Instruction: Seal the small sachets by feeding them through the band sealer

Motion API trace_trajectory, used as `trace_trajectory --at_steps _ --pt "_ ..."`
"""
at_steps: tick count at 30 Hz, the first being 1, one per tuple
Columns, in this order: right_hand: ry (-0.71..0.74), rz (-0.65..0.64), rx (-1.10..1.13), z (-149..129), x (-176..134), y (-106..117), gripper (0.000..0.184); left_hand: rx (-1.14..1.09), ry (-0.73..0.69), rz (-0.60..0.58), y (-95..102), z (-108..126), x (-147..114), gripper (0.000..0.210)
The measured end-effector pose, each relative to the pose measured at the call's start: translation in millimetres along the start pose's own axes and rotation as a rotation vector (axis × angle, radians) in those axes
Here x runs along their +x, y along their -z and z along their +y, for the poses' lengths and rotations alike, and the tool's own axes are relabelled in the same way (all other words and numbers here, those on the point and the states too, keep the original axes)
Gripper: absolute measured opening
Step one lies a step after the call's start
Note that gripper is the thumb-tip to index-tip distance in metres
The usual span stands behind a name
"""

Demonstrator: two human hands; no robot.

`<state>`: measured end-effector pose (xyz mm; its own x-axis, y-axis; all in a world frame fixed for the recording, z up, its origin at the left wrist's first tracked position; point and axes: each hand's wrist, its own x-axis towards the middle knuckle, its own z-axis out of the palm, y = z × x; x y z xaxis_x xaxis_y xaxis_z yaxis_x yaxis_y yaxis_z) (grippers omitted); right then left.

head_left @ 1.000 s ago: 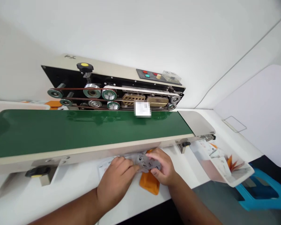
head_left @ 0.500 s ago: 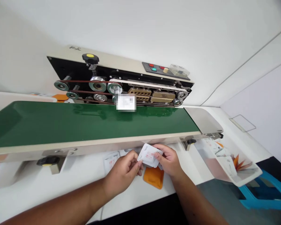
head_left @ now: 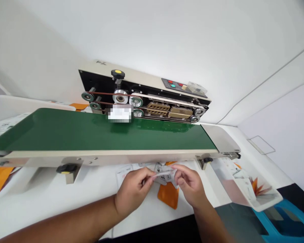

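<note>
My left hand [head_left: 135, 189] pinches the left end of a small white pouch [head_left: 164, 173] between thumb and fingers. The pouch is turned almost edge-on, so its printed face is mostly out of sight. At its other end my right hand [head_left: 191, 186] grips with bent fingers, the thumb folded in. Just below lies an orange pouch [head_left: 168, 195] on the white table. Other pale printed pouches [head_left: 125, 172] lie behind my hands, partly covered by them. A white packet [head_left: 120, 114], blurred out, stands at the rollers of the band sealer [head_left: 144, 98].
The green conveyor belt [head_left: 73, 133] runs across in front of the sealer. A white bin [head_left: 266, 200] with pouches stands at right, above a blue stool [head_left: 286, 219]. Another bin [head_left: 27, 185] with orange pouches is at left. Black knobs [head_left: 67, 168] stick out under the conveyor.
The pouch in my hands has tipped from face-up to nearly edge-on. The packet at the sealer has moved left along the rollers. The camera view has shifted somewhat.
</note>
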<state>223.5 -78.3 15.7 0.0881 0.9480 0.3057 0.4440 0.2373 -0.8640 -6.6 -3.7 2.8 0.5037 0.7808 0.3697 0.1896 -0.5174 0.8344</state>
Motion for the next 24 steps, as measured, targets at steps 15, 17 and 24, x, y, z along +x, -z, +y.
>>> trace_trajectory --at_steps 15,17,24 --pt "-0.051 0.550 -0.108 -34.8 46.6 115.1 0.021 0.133 -0.291 -0.242 -4.5 3.7 -3.2 0.009" --pt "-0.010 0.837 -0.074 -26.9 66.4 129.4 0.026 0.126 -0.306 -0.251 -5.4 2.6 -3.1 0.010" --pt "-0.158 0.870 0.232 2.3 132.1 146.3 0.031 0.125 -0.361 -0.277 -6.1 1.2 -2.8 0.016"
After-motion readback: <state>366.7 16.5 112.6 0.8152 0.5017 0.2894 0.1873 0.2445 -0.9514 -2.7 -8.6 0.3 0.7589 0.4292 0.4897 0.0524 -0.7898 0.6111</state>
